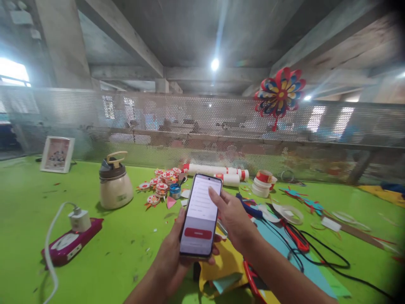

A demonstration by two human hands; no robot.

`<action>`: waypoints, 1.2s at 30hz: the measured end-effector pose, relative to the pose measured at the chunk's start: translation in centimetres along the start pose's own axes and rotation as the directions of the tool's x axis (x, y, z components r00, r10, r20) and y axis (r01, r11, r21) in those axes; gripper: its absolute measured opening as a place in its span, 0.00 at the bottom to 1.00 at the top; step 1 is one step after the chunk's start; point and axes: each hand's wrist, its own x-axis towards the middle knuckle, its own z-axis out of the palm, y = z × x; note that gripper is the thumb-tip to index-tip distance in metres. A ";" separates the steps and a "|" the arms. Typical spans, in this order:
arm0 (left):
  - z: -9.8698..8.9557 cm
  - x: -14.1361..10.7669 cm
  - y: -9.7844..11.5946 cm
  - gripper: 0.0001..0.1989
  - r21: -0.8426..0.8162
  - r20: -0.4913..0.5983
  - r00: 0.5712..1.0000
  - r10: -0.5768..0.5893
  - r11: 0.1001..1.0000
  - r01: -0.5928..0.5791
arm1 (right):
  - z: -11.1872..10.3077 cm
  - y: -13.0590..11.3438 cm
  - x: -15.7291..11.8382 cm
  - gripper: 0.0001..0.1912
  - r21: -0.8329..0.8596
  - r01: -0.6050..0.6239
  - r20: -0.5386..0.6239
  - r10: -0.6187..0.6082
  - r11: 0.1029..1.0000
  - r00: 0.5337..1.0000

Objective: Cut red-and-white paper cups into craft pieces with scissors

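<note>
A smartphone (pixel 201 215) stands tilted up in front of me, its lit screen showing lines of text and a red button. My left hand (pixel 175 249) is wrapped round its lower part, with fingertips showing past the right edge. My right hand (pixel 236 217) is closed at the phone's right side, thumb over the upper screen; its other fingers are partly hidden. Below the phone lie yellow material (pixel 226 264) and red-handled scissors (pixel 251 280), partly covered by my right forearm. A blue-handled tool (pixel 249 208) with a black cord lies beyond my right hand.
A purple power strip (pixel 77 245) with a white charger (pixel 79 220) lies left, near a beige bottle (pixel 116 190) and picture frame (pixel 58 154). Red-and-white paper pieces (pixel 161 188), a blue jar (pixel 175 191) and tape rolls (pixel 262 185) stand behind. A perforated screen (pixel 190 114) bounds the green table.
</note>
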 end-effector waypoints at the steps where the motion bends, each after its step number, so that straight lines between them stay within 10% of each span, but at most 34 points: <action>1: 0.0 0.0 0.0 0.29 -0.001 -0.011 1.000 0.015 1.000 -0.015 | 0.1 0.2 0.0 0.19 -0.003 0.005 -0.013 -0.005 1.000 1.000; 36: -1.3 0.5 -0.7 0.30 -0.062 0.069 0.996 0.059 0.997 -0.055 | 0.4 0.9 -2.1 0.17 -0.083 -0.026 0.023 0.028 0.996 0.999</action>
